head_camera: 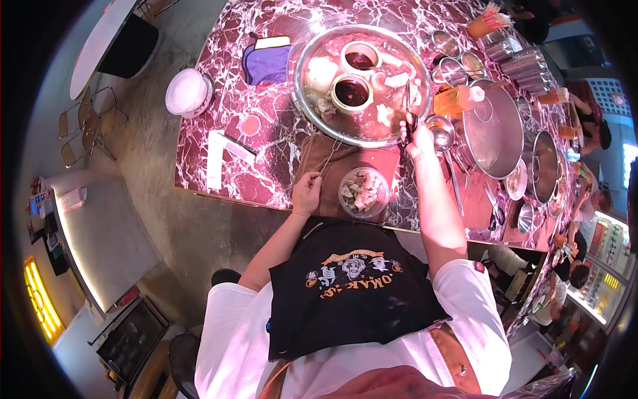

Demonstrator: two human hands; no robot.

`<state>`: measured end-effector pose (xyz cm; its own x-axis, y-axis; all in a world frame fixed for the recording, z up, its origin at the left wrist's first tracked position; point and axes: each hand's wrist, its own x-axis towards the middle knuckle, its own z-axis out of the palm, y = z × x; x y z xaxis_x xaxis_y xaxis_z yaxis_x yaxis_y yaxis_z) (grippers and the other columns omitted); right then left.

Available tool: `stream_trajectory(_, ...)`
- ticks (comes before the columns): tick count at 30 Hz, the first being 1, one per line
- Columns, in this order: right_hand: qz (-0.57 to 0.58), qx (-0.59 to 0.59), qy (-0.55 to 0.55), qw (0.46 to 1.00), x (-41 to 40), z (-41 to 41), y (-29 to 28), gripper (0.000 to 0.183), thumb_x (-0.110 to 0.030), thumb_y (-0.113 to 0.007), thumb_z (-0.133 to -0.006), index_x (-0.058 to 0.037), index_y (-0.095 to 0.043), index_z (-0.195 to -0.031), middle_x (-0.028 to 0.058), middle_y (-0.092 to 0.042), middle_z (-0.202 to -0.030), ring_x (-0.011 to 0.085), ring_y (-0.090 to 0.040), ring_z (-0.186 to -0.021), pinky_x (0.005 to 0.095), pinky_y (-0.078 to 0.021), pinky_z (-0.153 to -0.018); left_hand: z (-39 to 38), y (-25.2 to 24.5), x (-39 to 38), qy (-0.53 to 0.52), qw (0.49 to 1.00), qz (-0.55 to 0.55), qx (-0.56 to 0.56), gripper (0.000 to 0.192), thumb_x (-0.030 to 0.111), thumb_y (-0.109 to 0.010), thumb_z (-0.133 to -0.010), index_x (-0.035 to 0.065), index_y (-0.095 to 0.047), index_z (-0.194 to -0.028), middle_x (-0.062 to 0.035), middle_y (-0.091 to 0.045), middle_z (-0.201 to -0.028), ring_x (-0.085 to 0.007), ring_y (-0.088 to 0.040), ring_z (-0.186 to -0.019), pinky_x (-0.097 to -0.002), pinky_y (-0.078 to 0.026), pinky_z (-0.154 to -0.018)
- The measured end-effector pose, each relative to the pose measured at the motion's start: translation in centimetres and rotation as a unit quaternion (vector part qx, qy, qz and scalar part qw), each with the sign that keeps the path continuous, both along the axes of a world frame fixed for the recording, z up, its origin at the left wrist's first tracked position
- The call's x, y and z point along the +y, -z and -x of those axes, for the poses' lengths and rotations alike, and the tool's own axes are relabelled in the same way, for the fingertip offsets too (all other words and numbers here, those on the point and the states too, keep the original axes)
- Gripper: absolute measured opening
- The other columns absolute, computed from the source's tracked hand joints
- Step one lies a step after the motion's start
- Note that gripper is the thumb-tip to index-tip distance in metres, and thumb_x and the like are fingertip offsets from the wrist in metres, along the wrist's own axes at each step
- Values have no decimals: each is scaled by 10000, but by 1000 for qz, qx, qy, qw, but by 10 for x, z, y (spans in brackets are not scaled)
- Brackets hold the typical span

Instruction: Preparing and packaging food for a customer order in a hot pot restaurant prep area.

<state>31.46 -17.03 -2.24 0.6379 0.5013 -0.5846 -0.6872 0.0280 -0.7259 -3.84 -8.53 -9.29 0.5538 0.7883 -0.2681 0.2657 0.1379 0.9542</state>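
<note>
My left hand (306, 193) is closed around the handle of a thin metal fork (330, 159), whose far end reaches the near rim of a large round metal pan (304, 107). In my right hand (417, 137) are black-handled scissors (409, 127), their blades pointing into the pan's right side. Pieces of meat (321, 72) and other food lie in liquid there, around two round containers of dark sauce (352, 93) (360, 61). A clear bowl of cut food pieces (364, 192) stands on a brown cloth (311, 154) between my forearms.
Right of the pan are a bottle of yellow liquid (451, 100), a ladle (440, 133), a deep metal pot (491, 144) and another pair of scissors (494, 212). White bowls (185, 92) and a purple cloth (269, 64) lie to the left. Several people sit farther along the marbled table.
</note>
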Motion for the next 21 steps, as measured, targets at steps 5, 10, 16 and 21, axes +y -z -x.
stream_trajectory(5,-22,68,38,997,-20,17,-7,148,-240,-616,-926,-105,-557,-924,42,-576,-750,136,-533,-581,233,-451,-468,4,5,3,29,999,16,-25,177,146,-597,-934,4,-633,-1032,-12,-617,-729,-61,-545,-634,-230,-444,-583)
stream_trajectory(10,34,63,64,995,-44,55,-24,155,-286,-613,-928,-138,-568,-944,22,-555,-746,121,-507,-577,212,-430,-469,3,-12,9,75,991,98,-54,143,119,-552,-954,18,-567,-1053,-1,-570,-728,-56,-506,-579,-217,-411,-522)
stream_trajectory(16,74,-32,6,997,-85,128,-55,184,-169,-557,-950,-90,-516,-1111,15,-573,-741,92,-505,-570,209,-395,-465,4,-21,-2,154,971,158,-88,105,73,-504,-954,49,-492,-1056,-4,-540,-739,-51,-473,-546,-202,-382,-487)
stream_trajectory(21,156,-152,-45,975,-147,173,-60,238,-88,-461,-988,-107,-504,-1221,6,-605,-848,74,-498,-594,202,-392,-497,-3,-48,-23,172,981,65,-58,112,139,-593,-919,33,-572,-950,-9,-582,-757,-75,-551,-668,-234,-453,-621)
